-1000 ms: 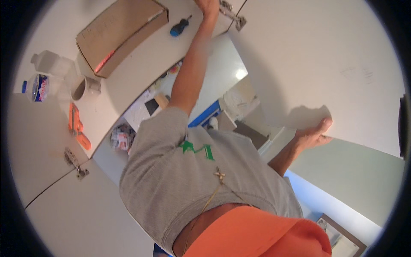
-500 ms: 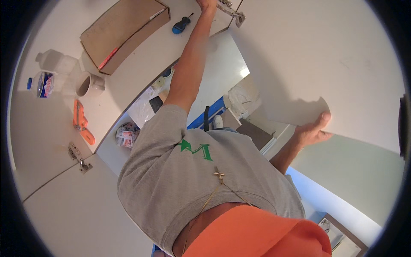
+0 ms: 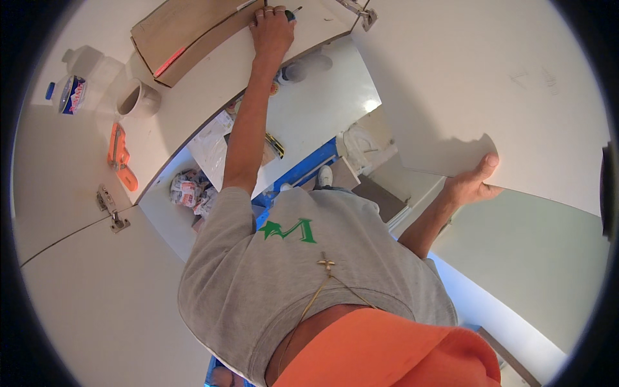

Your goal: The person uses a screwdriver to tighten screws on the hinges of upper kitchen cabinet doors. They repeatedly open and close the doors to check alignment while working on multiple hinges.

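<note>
My left hand [image 3: 273, 31] is over the blue-and-black screwdriver [image 3: 291, 15] on the white panel, fingers curled round its handle. The shaft pokes out to the right, while most of the handle is hidden under my hand. With my right hand [image 3: 474, 180] I grip the lower edge of a large white cabinet door [image 3: 490, 84], thumb on the face towards me and the fingers mostly hidden behind it. A metal hinge [image 3: 367, 18] joins the door to the white panel at the top.
On the white panel [image 3: 187, 106] lie a cardboard box [image 3: 187, 39], a clear bottle [image 3: 72, 95], a mug [image 3: 138, 99] and an orange folding knife-like tool [image 3: 120, 157]. Another hinge [image 3: 111, 209] sits at left. Below are a white surface [image 3: 335, 84] and crumpled packaging [image 3: 190, 190].
My left hand has come down from the top hinge, moving left onto the screwdriver. My right hand stays on the door's edge. The view has shifted slightly.
</note>
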`<state>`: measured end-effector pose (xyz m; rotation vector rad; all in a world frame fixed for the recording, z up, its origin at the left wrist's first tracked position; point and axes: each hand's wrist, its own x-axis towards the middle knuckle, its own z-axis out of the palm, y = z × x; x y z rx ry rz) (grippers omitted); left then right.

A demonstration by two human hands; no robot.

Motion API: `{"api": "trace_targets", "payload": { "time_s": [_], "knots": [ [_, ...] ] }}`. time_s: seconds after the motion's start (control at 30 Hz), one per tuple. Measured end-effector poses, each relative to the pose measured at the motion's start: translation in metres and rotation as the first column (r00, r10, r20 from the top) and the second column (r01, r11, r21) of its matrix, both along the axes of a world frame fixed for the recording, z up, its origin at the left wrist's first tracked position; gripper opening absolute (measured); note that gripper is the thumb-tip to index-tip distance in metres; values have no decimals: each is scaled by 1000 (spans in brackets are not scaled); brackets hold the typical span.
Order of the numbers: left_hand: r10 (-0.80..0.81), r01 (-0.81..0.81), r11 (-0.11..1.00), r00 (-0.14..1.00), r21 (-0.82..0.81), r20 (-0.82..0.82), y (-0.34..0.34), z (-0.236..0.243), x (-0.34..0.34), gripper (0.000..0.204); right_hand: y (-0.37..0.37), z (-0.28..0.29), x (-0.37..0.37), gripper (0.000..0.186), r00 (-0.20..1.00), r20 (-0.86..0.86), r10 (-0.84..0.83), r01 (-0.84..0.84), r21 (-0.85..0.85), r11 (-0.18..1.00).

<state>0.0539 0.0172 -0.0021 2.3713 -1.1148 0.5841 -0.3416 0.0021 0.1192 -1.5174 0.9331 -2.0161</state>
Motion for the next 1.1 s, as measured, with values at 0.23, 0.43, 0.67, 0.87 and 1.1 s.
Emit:
{"api": "trace_targets", "payload": {
  "time_s": [0.23,0.43,0.67,0.87,1.1],
  "knots": [
    [-477,376,865,822,-331,-312,7,19,-14,45,-3,2,1,34,999,-30,34,-36,-56,998],
    [-429,338,881,865,-332,-259,-5,30,-34,46,-6,2,-2,33,996,-91,18,-28,-107,994],
    [-470,311,850,812,-425,-347,-13,38,-40,39,-7,0,-3,33,997,-54,49,-55,-102,993],
    [-447,310,862,838,-401,-313,-15,43,-45,41,-7,-1,-2,39,998,-57,-7,1,-106,994],
    [-415,222,892,744,-393,-524,-22,44,-48,32,-4,1,-1,42,997,-70,40,-48,-125,991]
  ]
}}
